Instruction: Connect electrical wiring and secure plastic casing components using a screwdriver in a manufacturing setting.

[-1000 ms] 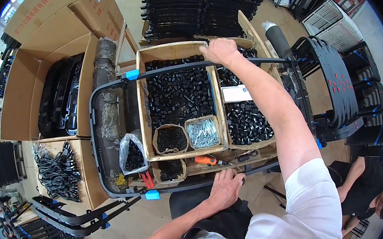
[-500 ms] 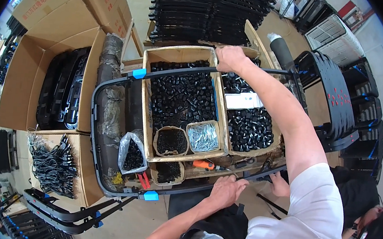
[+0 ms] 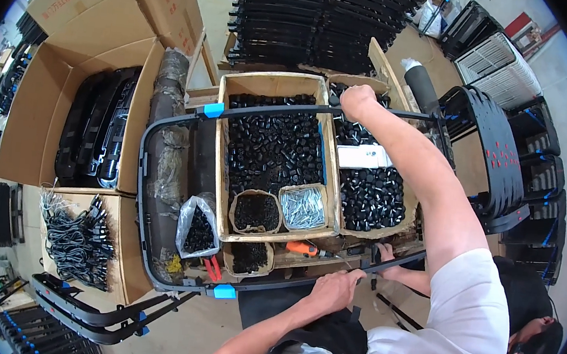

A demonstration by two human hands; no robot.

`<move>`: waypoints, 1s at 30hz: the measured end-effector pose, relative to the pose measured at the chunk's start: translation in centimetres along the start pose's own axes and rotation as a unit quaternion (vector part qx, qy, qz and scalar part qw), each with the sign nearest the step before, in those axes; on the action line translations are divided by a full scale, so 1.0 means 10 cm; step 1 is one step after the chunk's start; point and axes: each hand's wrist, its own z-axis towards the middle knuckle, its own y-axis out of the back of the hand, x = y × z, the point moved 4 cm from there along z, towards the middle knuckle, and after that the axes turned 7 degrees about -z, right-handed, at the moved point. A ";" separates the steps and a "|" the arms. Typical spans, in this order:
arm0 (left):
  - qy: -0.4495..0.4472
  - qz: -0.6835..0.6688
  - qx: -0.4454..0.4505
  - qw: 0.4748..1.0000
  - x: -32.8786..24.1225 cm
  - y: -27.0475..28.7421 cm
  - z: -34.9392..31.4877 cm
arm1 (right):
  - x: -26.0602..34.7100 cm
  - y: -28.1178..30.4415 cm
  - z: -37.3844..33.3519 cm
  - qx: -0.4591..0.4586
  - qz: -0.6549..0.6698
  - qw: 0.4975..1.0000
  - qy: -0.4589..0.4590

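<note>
A long black frame (image 3: 142, 183) with rounded corners and blue pieces on both rails lies across the parts boxes. On its far rail rests my right hand (image 3: 360, 104), fingers curled closed around it above the right-hand box of black parts; the fingertips are partly hidden. My left hand (image 3: 332, 291) is closed over the near rail, just below an orange-handled tool (image 3: 302, 248). Beneath the frame, a wooden box (image 3: 219, 142) holds black caps (image 3: 266, 141) and a small carton of silver screws (image 3: 302, 208). A white box-shaped item (image 3: 363, 157) lies on the black parts to the right.
A co-worker's hand (image 3: 384, 255) reaches in beside the near rail from the right. Black cables (image 3: 86, 246) lie on cardboard at left, below an open carton (image 3: 34, 116) of black panels. Black frames are stacked (image 3: 320, 22) at the back; curved frames (image 3: 487, 150) stand at right.
My right hand has shifted right and slightly nearer along the far rail. My left hand stays on the near rail. The co-worker's hand has moved left and up beside the near rail.
</note>
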 end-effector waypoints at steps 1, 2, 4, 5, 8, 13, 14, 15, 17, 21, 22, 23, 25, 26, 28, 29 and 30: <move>-0.013 0.008 -0.007 1.000 0.01 0.00 0.06 | 0.01 0.04 0.00 -0.004 -0.003 1.000 0.000; -0.015 0.008 -0.012 1.000 0.04 0.01 0.09 | 0.05 0.14 -0.04 -0.098 0.048 0.994 0.002; -0.027 -0.025 -0.011 0.999 0.06 0.01 0.07 | 0.09 0.21 -0.05 -0.131 0.079 0.988 0.009; -0.026 -0.027 -0.011 0.999 0.05 0.01 0.05 | 0.11 0.21 -0.06 -0.130 0.079 0.988 0.009; -0.046 0.016 0.004 0.999 -0.05 0.04 0.08 | 0.04 0.22 0.00 -0.193 0.055 0.980 -0.007; -0.057 -0.026 -0.069 0.996 0.05 0.01 0.05 | 0.06 0.19 0.05 -0.051 0.011 0.999 -0.013; -0.028 -0.071 -0.064 0.995 0.09 0.00 0.07 | 0.08 0.17 0.05 -0.072 0.020 0.997 -0.007; 0.001 -0.116 -0.058 0.992 0.12 0.00 0.09 | 0.06 0.16 0.06 -0.092 0.029 0.995 0.000; 0.007 -0.143 -0.050 0.988 0.14 0.08 0.08 | -0.02 0.15 0.09 -0.040 -0.022 0.999 0.009; -0.013 -0.073 -0.044 0.996 0.05 0.05 0.01 | 0.01 0.07 0.04 -0.188 0.064 0.980 0.017; -0.001 -0.051 -0.017 0.999 -0.02 0.14 0.02 | 0.01 0.09 0.07 -0.155 0.028 0.987 0.019; 0.010 -0.028 0.011 0.999 -0.05 0.18 0.03 | 0.01 0.09 0.09 -0.121 -0.008 0.992 0.020; 0.019 -0.026 0.039 0.999 -0.03 0.15 0.02 | 0.11 0.12 -0.02 -0.217 0.038 0.975 0.018; 0.029 -0.025 0.068 0.997 -0.02 0.09 0.02 | 0.09 0.09 0.03 -0.179 0.012 0.984 0.025; 0.012 -0.028 0.050 0.998 0.00 0.06 0.11 | 0.10 0.14 0.06 -0.145 -0.013 0.989 0.033; -0.004 -0.029 0.032 0.999 0.00 0.08 0.13 | 0.12 0.23 0.06 -0.163 0.013 0.986 0.018; 0.003 -0.030 0.020 0.999 0.03 0.08 0.10 | 0.16 0.31 0.04 -0.180 0.040 0.983 0.005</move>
